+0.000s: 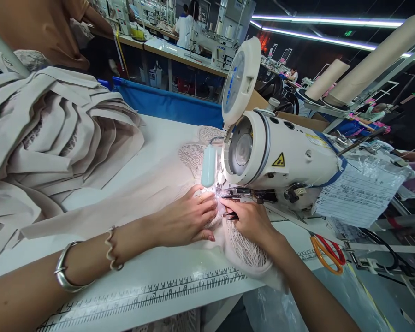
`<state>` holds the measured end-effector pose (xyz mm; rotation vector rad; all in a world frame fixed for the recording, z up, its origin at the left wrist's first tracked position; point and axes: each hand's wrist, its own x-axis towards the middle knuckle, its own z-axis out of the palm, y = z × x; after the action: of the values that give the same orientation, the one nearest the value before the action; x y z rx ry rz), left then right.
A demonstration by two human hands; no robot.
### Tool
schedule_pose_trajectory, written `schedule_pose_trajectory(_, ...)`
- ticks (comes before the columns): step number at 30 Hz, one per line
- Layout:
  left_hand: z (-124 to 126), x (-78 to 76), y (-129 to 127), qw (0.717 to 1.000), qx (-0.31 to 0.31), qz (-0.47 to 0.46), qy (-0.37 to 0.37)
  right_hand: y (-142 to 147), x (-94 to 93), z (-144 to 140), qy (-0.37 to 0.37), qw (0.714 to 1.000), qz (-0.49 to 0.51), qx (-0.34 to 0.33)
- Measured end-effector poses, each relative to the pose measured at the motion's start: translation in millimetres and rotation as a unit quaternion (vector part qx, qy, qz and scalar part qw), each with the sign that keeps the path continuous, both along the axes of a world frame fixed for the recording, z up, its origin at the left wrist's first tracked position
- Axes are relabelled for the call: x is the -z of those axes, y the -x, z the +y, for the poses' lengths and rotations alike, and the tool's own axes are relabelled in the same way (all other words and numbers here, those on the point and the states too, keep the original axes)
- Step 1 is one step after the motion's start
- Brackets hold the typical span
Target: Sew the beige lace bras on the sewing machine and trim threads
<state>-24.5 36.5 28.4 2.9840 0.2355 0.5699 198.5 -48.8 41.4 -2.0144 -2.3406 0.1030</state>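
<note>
Pale lace (249,246) lies on the tabletop (166,265), left of the machine (280,152), seemingly being stitched. Left hand (186,220): grip open, pressing flat. Right hand (251,222): grip round a dark tool (232,216). Next calls for even feeding.

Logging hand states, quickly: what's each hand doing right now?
Left hand: open, laid on the pale fabric.
Right hand: curled, apparently holding a small dark tool.

This is a sewing workshop: left of the near machine (290,147) lies piled fabric (60,133), behind it stand spools (327,80), and beyond it are other machines (224,53), co-workers (186,31) and tube lights (318,21).
</note>
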Motion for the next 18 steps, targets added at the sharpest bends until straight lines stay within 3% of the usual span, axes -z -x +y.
schedule_pose_trajectory(3,0.2,-0.2,-0.1,0.999,0.025,0.021,-0.014,-0.4,-0.6,0.5,-0.012,1.000,0.002,-0.017)
schedule_pose_trajectory(13,1.8,-0.9,0.6,0.999,-0.002,0.026,-0.041,-11.6,6.5,5.8,-0.022,0.997,0.040,-0.063)
schedule_pose_trajectory(18,2.8,-0.4,0.6,1.000,0.008,0.027,-0.013,-13.1,8.4,8.8,-0.038,0.997,0.023,-0.066)
